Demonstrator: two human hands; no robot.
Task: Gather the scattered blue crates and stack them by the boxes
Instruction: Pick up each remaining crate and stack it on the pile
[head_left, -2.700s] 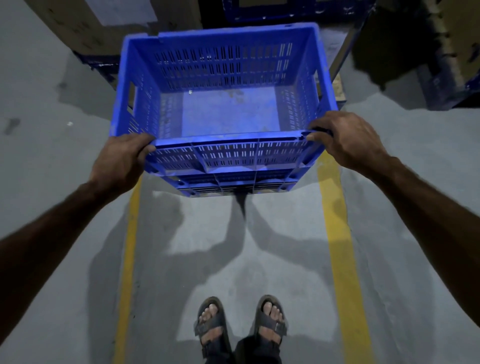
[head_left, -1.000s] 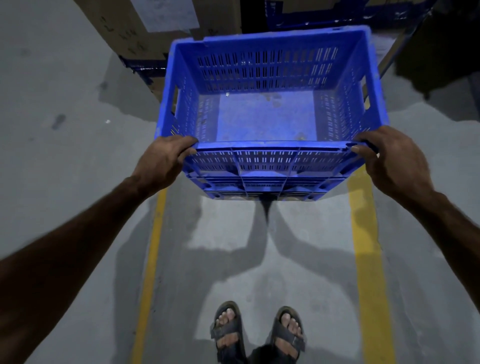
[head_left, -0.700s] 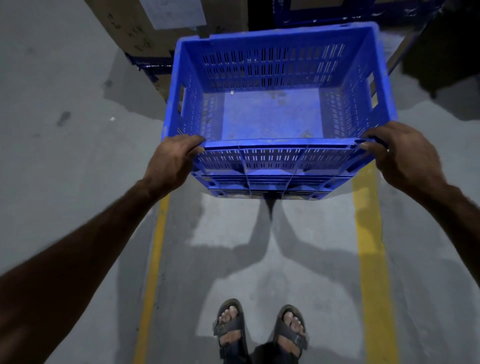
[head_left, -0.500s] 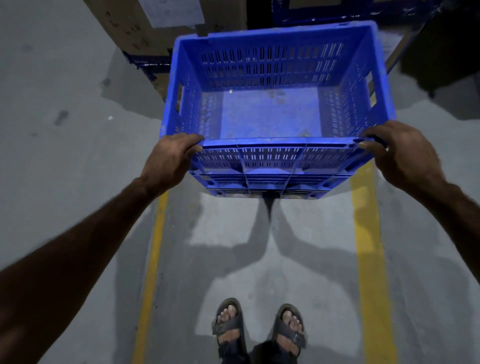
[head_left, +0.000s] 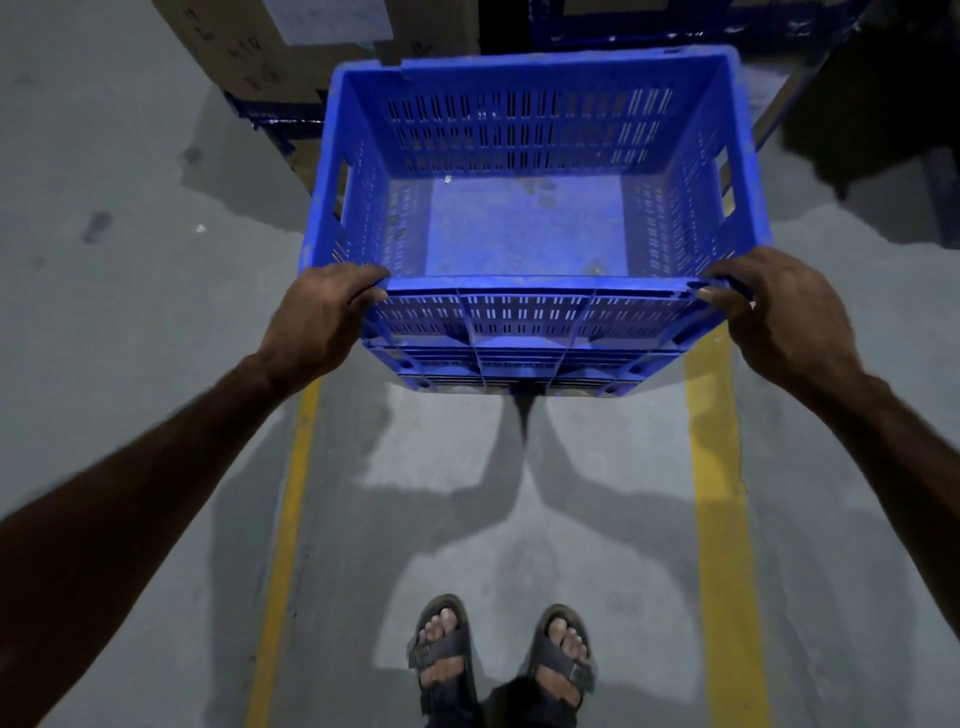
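Note:
An empty blue crate (head_left: 524, 228) with slotted walls fills the upper middle of the head view, seen from above. My left hand (head_left: 322, 317) grips its near left corner at the rim. My right hand (head_left: 774, 312) grips the near right corner. More blue ribbed plastic shows under the crate's near wall; I cannot tell whether that is a second crate or its own base. Cardboard boxes (head_left: 291, 47) stand just beyond it at the top left.
A dark blue pallet or rack (head_left: 675, 26) sits behind the crate at the top. Two yellow floor lines (head_left: 719, 519) run along the grey concrete on either side of my sandalled feet (head_left: 498, 660). A dark mass stands at the top right.
The view has shifted so the crate now lies further right and the boxes are closer. Both hands keep the same grip on the near corners.

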